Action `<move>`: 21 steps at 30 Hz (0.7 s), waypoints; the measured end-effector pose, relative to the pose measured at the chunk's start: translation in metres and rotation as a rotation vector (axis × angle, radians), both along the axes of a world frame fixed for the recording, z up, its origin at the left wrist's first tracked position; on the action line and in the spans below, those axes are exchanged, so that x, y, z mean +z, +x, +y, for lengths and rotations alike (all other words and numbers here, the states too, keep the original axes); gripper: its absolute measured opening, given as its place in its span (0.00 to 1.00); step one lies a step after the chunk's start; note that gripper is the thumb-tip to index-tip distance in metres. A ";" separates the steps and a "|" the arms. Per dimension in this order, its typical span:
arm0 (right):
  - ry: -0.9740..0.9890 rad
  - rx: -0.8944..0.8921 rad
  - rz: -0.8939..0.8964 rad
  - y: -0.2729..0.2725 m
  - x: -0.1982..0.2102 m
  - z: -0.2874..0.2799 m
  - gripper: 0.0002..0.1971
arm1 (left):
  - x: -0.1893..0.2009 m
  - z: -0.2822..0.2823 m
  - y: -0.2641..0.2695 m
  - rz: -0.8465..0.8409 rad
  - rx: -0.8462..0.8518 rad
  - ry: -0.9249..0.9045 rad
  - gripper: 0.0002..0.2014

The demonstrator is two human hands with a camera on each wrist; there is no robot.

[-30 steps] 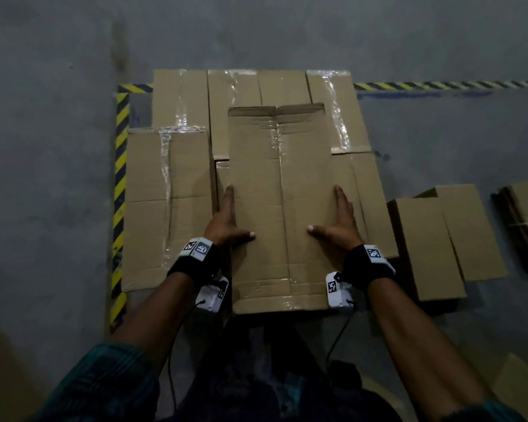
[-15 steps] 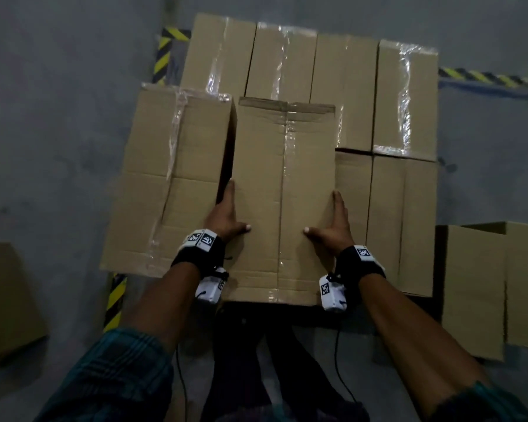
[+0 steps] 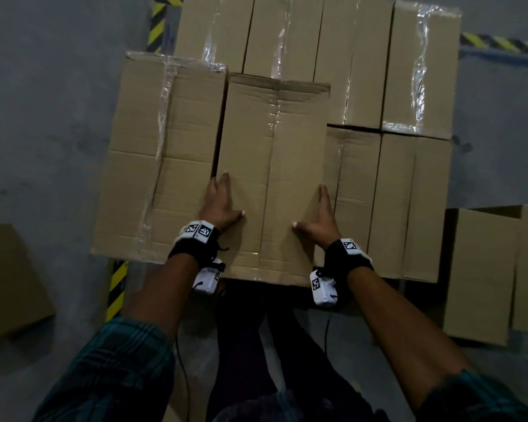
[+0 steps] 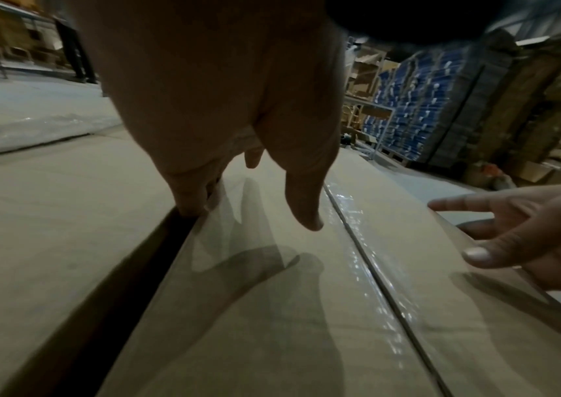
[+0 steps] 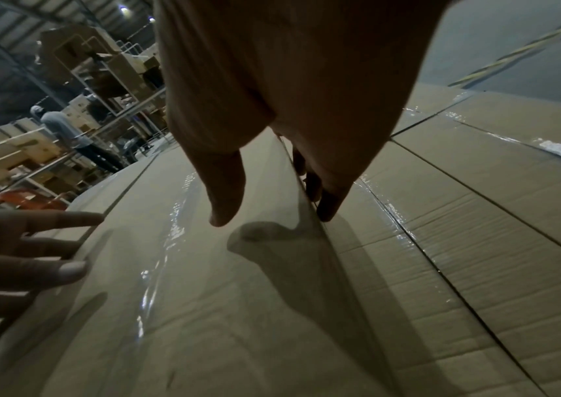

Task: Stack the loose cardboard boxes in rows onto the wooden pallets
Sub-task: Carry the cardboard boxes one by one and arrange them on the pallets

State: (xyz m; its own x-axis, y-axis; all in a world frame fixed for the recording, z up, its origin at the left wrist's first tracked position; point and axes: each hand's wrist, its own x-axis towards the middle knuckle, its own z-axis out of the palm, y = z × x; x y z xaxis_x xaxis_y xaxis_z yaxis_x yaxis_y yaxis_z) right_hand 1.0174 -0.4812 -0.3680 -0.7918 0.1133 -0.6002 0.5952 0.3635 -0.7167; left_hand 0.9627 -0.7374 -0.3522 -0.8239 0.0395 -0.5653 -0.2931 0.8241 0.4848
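Observation:
I hold a taped cardboard box (image 3: 272,178) between both hands, over the stack of boxes. My left hand (image 3: 220,205) presses its left side with straight fingers, thumb across the top. My right hand (image 3: 323,220) does the same on the right side. In the left wrist view my left hand's fingers (image 4: 190,198) reach into the dark gap beside the box (image 4: 272,309). In the right wrist view my right hand (image 5: 289,121) lies along the box's right edge (image 5: 309,215). The pallet is hidden under the boxes.
A box of the same height (image 3: 162,159) lies close on the left. Lower boxes (image 3: 409,205) lie to the right, and a back row (image 3: 317,41) behind. Loose boxes stand on the floor at right (image 3: 482,275) and left (image 3: 9,281). Yellow-black tape (image 3: 116,287) marks the floor.
I have stepped closer and carried the box forward over the stack. It now lies beside the left upper box. Both hands kept their hold on its sides.

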 end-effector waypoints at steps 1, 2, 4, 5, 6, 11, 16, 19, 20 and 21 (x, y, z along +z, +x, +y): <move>0.008 0.027 0.005 0.006 0.000 -0.001 0.62 | 0.002 0.000 0.006 -0.002 -0.002 -0.018 0.53; 0.022 0.053 0.008 0.012 0.001 -0.001 0.62 | 0.004 0.001 0.013 0.004 -0.011 -0.028 0.52; 0.048 0.087 -0.002 0.028 0.002 -0.003 0.61 | 0.006 -0.002 0.028 0.027 -0.042 -0.027 0.49; 0.058 0.097 -0.004 0.037 0.002 -0.004 0.60 | 0.006 -0.003 0.036 0.047 -0.066 -0.018 0.48; 0.066 0.105 -0.002 0.047 0.003 -0.005 0.60 | 0.006 -0.005 0.045 0.064 -0.099 -0.009 0.47; 0.078 0.149 -0.007 0.099 0.002 -0.012 0.61 | -0.005 -0.014 0.087 0.109 -0.325 -0.076 0.49; 0.107 0.167 0.027 0.145 0.001 -0.025 0.62 | -0.005 -0.032 0.117 0.088 -0.541 -0.214 0.49; 0.154 0.205 0.035 0.157 -0.001 -0.031 0.63 | -0.003 -0.049 0.126 0.089 -0.583 -0.278 0.50; 0.168 0.217 0.037 0.159 -0.003 -0.032 0.63 | -0.003 -0.052 0.127 0.090 -0.586 -0.304 0.52; 0.175 0.228 0.045 0.162 -0.007 -0.032 0.63 | -0.005 -0.057 0.129 0.093 -0.582 -0.318 0.55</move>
